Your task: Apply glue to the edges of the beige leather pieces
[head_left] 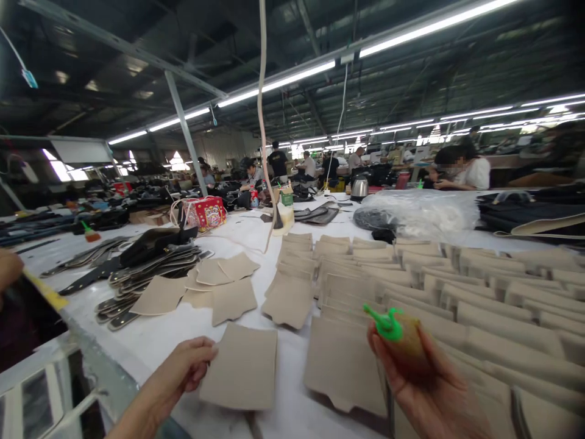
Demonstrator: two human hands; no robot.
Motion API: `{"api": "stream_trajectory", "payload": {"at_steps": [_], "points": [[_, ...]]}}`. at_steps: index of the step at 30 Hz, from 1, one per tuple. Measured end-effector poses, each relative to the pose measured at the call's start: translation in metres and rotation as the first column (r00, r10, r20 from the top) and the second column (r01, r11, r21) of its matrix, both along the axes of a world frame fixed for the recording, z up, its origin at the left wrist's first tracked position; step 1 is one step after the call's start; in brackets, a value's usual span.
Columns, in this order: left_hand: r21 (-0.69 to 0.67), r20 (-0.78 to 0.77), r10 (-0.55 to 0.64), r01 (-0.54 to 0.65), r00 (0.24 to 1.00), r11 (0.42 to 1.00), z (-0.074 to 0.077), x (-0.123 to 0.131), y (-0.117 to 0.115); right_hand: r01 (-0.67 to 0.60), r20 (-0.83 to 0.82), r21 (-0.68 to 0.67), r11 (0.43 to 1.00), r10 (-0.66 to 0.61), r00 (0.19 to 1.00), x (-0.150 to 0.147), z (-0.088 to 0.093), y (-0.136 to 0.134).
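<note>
My left hand (189, 366) pinches the left edge of a beige panel (241, 369) with a curved top, just above the white table (242, 238). In my right hand (425, 384) is a squeeze bottle (409, 347) with a bright green nozzle, its tip pointing up and left. The bottle looks amber and is partly hidden by my fingers. Under and beside that hand lies another beige panel (342, 360) with a notched lower edge. Long overlapping rows of beige panels (466, 299) spread to the right.
Loose beige pieces (233, 299) and stacked dark straps (150, 268) lie to the left. Behind them are a red gift bag (205, 213), a hanging cable (262, 122), a kettle (359, 188) and clear plastic wrap (425, 210). Several people sit farther back. Someone's arm (9, 271) shows at far left.
</note>
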State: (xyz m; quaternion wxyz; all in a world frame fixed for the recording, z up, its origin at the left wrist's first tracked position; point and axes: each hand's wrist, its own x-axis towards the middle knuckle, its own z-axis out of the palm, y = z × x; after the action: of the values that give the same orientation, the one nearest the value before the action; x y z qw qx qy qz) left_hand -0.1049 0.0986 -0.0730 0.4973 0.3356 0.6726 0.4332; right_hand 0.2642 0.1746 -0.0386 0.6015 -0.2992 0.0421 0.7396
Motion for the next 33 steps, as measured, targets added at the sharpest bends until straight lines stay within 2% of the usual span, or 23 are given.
{"api": "stream_trajectory", "payload": {"at_steps": [2, 4, 6, 7, 9, 12, 14, 17, 20, 22, 24, 25, 27, 28, 29, 31, 33], "points": [[0.064, 0.134, 0.107, -0.116, 0.985, 0.991, 0.006, 0.007, 0.006, -0.006, 0.059, 0.086, 0.996, 0.001, 0.998, 0.010, -0.002, 0.003], [0.096, 0.231, 0.196, -0.223, 0.953, 0.970, 0.010, 0.019, 0.017, -0.061, 0.169, 0.235, 0.970, 0.021, 0.985, 0.020, -0.005, 0.004], [0.106, 0.274, 0.238, -0.275, 0.932, 0.956, 0.010, 0.034, 0.032, -0.091, 0.230, 0.319, 0.943, 0.016, 0.973, 0.028, -0.006, 0.005], [0.104, 0.276, 0.248, -0.285, 0.929, 0.953, 0.010, 0.041, 0.040, -0.067, 0.208, 0.304, 0.950, 0.003, 0.978, 0.031, -0.003, 0.004], [0.093, 0.255, 0.256, -0.287, 0.932, 0.953, 0.007, 0.057, 0.056, 0.019, 0.081, 0.189, 0.982, -0.035, 0.996, 0.035, 0.005, 0.003], [0.074, 0.212, 0.246, -0.266, 0.946, 0.961, -0.002, 0.078, 0.074, 0.080, -0.117, 0.048, 0.996, -0.074, 0.990, 0.039, 0.020, 0.000], [0.065, 0.175, 0.223, -0.238, 0.959, 0.969, -0.010, 0.090, 0.080, 0.093, -0.166, 0.037, 0.995, -0.085, 0.982, 0.044, 0.024, 0.001], [0.048, 0.071, 0.175, -0.179, 0.982, 0.983, -0.024, 0.100, 0.081, 0.106, -0.185, 0.042, 0.993, -0.097, 0.978, 0.050, 0.019, 0.004], [0.043, -0.139, 0.128, -0.123, 0.982, 0.991, -0.031, 0.097, 0.079, 0.090, -0.185, 0.028, 0.995, -0.084, 0.979, 0.053, 0.013, 0.007], [0.083, -0.292, 0.134, -0.114, 0.947, 0.990, -0.030, 0.084, 0.078, 0.080, -0.186, 0.004, 0.997, -0.078, 0.979, 0.051, 0.015, 0.007], [0.173, -0.480, 0.180, -0.109, 0.858, 0.979, -0.026, 0.065, 0.079, 0.081, -0.196, -0.006, 0.997, -0.080, 0.977, 0.048, 0.022, 0.006], [0.220, -0.604, 0.212, -0.096, 0.768, 0.971, -0.024, 0.054, 0.080, 0.094, -0.193, -0.014, 0.995, -0.095, 0.977, 0.046, 0.026, 0.004], [0.221, -0.868, 0.217, -0.044, 0.446, 0.974, -0.022, 0.033, 0.083, 0.137, -0.170, -0.030, 0.990, -0.140, 0.976, 0.043, 0.033, 0.002], [0.160, -0.945, 0.161, -0.027, 0.286, 0.987, -0.023, 0.025, 0.084, 0.157, -0.155, -0.027, 0.987, -0.160, 0.975, 0.042, 0.035, 0.001], [0.080, -0.982, 0.084, -0.027, 0.171, 0.996, -0.024, 0.018, 0.085, 0.179, -0.139, -0.016, 0.984, -0.179, 0.974, 0.042, 0.036, 0.000], [-0.055, -0.993, -0.051, -0.038, 0.104, 0.998, -0.027, 0.012, 0.086, 0.197, -0.112, 0.039, 0.980, -0.191, 0.975, 0.043, 0.034, -0.001], [-0.103, -0.993, -0.102, -0.022, 0.056, 0.994, -0.029, 0.011, 0.084, 0.191, -0.057, 0.166, 0.967, -0.184, 0.981, 0.048, 0.030, -0.001]]}}
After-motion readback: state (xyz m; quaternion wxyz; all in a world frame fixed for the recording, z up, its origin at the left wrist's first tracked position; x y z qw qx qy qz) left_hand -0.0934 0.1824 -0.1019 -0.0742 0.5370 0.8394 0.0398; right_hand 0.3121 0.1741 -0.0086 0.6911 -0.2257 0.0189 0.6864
